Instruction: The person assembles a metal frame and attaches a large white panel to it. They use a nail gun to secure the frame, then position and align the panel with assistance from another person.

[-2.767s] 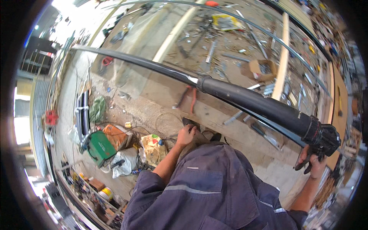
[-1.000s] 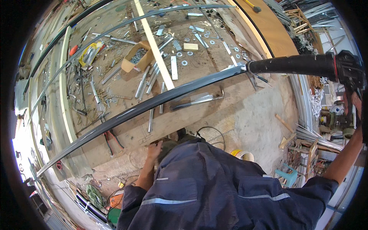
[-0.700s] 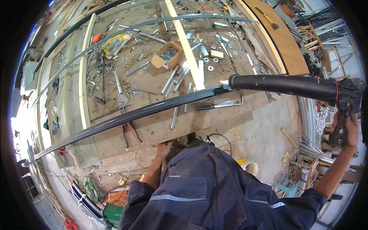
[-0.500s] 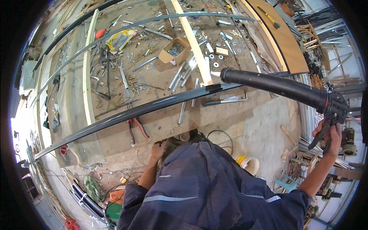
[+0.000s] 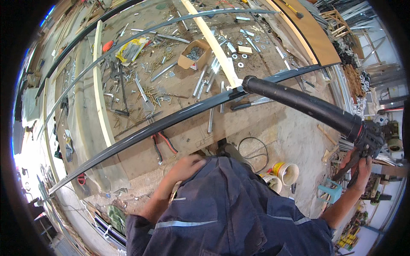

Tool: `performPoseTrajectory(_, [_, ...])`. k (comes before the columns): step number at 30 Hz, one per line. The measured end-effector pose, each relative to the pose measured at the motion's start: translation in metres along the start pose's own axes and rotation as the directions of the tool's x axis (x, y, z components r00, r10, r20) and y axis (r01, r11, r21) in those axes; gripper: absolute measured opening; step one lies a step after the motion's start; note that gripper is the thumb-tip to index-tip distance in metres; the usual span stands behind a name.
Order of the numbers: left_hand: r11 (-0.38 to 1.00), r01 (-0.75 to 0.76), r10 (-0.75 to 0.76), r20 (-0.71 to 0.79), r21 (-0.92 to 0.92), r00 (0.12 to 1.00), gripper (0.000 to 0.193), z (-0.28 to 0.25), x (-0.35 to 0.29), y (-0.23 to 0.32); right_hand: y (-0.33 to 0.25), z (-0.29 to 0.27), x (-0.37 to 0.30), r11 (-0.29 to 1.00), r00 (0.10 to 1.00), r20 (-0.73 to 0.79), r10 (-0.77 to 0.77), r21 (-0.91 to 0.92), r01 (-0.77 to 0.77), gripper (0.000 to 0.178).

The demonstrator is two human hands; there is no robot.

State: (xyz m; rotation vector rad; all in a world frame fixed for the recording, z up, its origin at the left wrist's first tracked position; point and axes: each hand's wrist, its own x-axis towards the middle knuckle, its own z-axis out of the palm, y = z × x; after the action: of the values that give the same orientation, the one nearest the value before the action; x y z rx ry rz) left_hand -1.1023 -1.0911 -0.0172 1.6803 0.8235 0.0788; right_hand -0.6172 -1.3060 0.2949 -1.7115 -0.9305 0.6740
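Observation:
My right hand [image 5: 360,168] is closed round the handle and trigger of a long black caulking gun [image 5: 303,104]. Its barrel reaches left across the bench's near side. The tip is at the joint where a pale wooden strip [image 5: 213,42] meets a long, curving black bar [image 5: 166,118]; whether it touches is hard to tell. A whitish smear shows beside the tip. My left hand [image 5: 187,167] lies beside my body against the dark clothing, fingers loosely extended and partly hidden, holding nothing I can see.
Screws, bolts, metal tubes and washers litter the bench [image 5: 179,143] around an open cardboard box [image 5: 194,54]. Red-handled pliers [image 5: 164,145] lie at its near edge. Two buckets, one of them a yellow-banded bucket [image 5: 285,173], and a blue-green stool [image 5: 330,190] stand on the floor to the right.
My left hand has come up and right, onto the clothing beside my body. The caulking gun's tip has moved to the strip's end at the bar. The whole view has shifted slightly.

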Motion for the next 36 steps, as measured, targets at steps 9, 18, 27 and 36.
performPoseTrajectory(9, [0.331, 0.092, 0.095, 0.13, -0.939, 0.987, 0.068, 0.025, 0.184, 0.151, -0.007, 0.0, -0.009, 1.0, 1.0, -0.026, 0.016, 0.022, -0.015, 0.052])
performPoseTrajectory(18, [0.064, -0.019, 0.012, -0.018, -0.998, 1.0, 0.059, 0.044, 0.226, 0.191, 0.019, -0.016, 0.0, 1.0, 0.995, -0.095, 0.012, 0.028, -0.009, 0.062])
performPoseTrajectory(27, [0.058, -0.043, -0.124, -0.05, -0.997, 0.991, 0.053, 0.049, 0.246, 0.213, 0.031, -0.055, 0.043, 0.999, 0.997, -0.061, 0.045, -0.008, -0.045, 0.065])
performPoseTrajectory(36, [0.159, -0.207, -0.212, -0.238, -0.965, 0.948, 0.06, -0.013, 0.319, 0.204, 0.046, 0.031, 0.126, 0.991, 0.994, 0.112, 0.02, 0.131, -0.035, 0.063])
